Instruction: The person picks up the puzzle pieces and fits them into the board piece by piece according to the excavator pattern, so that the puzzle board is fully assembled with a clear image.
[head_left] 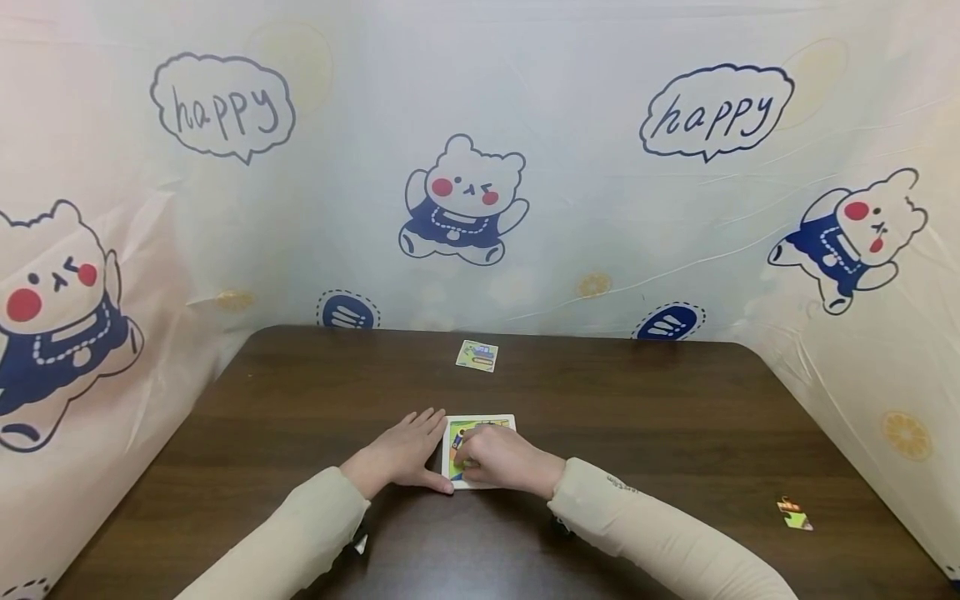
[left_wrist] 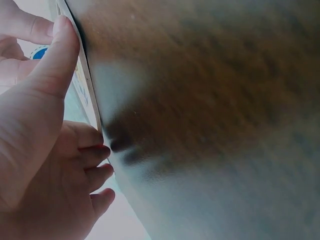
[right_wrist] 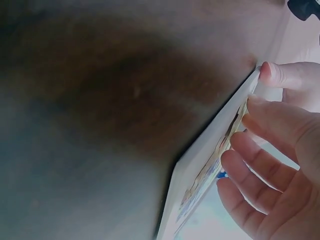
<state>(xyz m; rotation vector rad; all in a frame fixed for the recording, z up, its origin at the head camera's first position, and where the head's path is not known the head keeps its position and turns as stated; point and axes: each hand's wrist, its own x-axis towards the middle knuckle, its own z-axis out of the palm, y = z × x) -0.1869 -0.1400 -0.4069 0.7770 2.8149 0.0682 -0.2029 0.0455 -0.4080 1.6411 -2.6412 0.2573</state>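
A small jigsaw puzzle board with a white rim point(head_left: 446, 446) and a colourful picture point(head_left: 457, 450) lies on the table in front of me. My left hand point(head_left: 408, 448) rests at its left side, fingers extended along the edge and thumb at the near left corner. In the left wrist view, the left thumb point(left_wrist: 59, 60) touches the board's rim. Over the picture is my right hand point(head_left: 501, 457), covering much of it. The right wrist view shows its fingers point(right_wrist: 260, 160) loosely bent, with fingertips at the picture surface and nothing visible gripped between them.
A square picture card point(head_left: 477, 356) lies near the back edge of the dark wooden table point(head_left: 637, 417). Loose puzzle pieces point(head_left: 797, 520) in orange and green lie far to the right. A printed fabric curtain point(head_left: 570, 183) with bear drawings surrounds the table's back and sides.
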